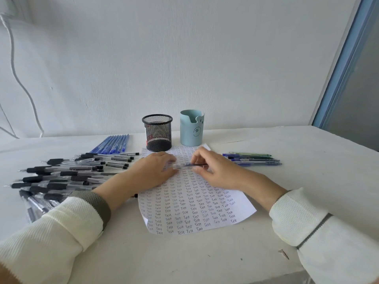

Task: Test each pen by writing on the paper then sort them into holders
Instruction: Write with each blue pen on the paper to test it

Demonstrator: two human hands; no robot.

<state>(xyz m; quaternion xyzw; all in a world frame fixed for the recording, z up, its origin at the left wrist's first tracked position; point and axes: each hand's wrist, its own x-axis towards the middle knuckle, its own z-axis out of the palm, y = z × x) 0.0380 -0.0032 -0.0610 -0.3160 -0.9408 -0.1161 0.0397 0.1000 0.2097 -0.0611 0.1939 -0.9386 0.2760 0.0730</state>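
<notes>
Many "Test" fill paper [243, 210]; left hand [152, 171], right hand [213, 171] grip pen [185, 165].

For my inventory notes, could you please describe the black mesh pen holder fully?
The black mesh pen holder is a round wire-mesh cup, seemingly metal, with a solid rim. It stands upright at the paper's far edge, left of the blue holder and apart from it. Faint red shows inside; no pens stick out.

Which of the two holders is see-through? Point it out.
The black wire-mesh holder, standing left of the light-blue holder. Its sides are open netting you can see through; the blue one is solid, with a face drawn on it.
</notes>
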